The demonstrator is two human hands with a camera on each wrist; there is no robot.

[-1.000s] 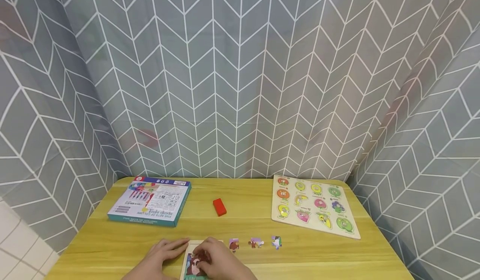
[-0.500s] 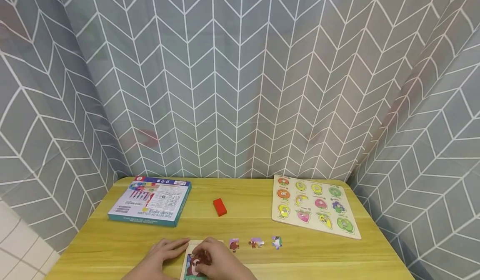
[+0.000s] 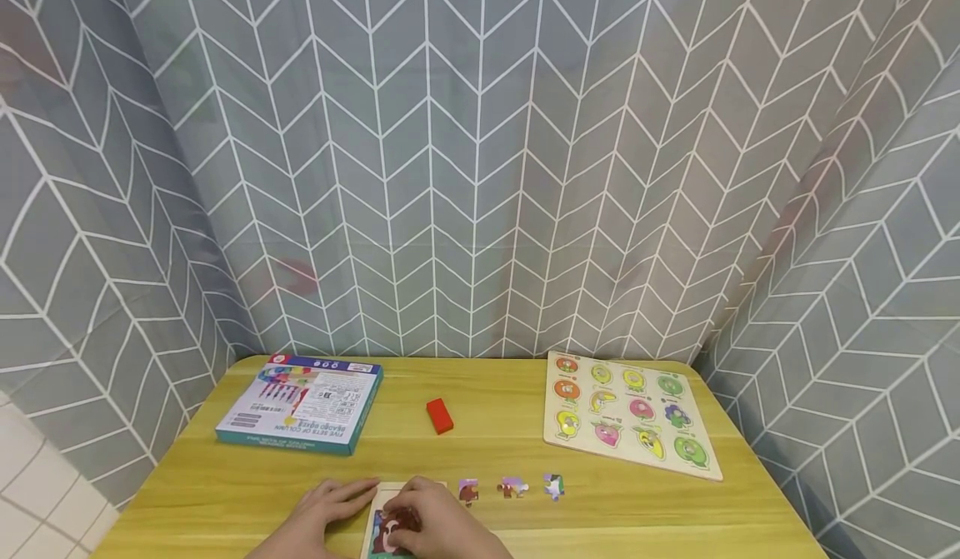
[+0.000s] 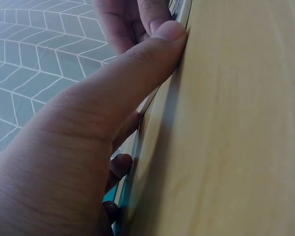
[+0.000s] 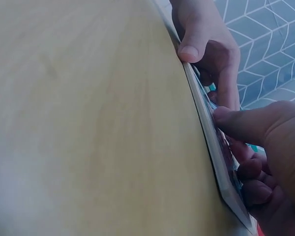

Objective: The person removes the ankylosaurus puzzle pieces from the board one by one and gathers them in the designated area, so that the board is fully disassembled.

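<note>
A small wooden puzzle board (image 3: 392, 486) lies at the table's near edge in the head view, with a brown-haired picture in its frame. My left hand (image 3: 315, 519) rests along its left side, index finger at the top corner and thumb on the near edge. Over the picture, my right hand (image 3: 442, 524) pinches a puzzle piece (image 3: 405, 521) with curled fingers and thumb; the fingers hide much of the piece. Up close in the right wrist view, the right thumb (image 5: 241, 122) touches the picture just inside the board's rim (image 5: 206, 125).
Several loose things lie around: a purple-brown jigsaw piece (image 3: 468, 491), a second piece (image 3: 513, 486) and a third (image 3: 554, 485) right of the board, a red block (image 3: 439, 416) beyond. A flat box (image 3: 300, 405) stands back left, a fruit puzzle board (image 3: 630, 413) back right. Patterned curtains (image 3: 480, 167) enclose the table.
Both hands stay nearly in place on the board. The right fingers shift very slightly over the picture; the loose pieces have not moved.
</note>
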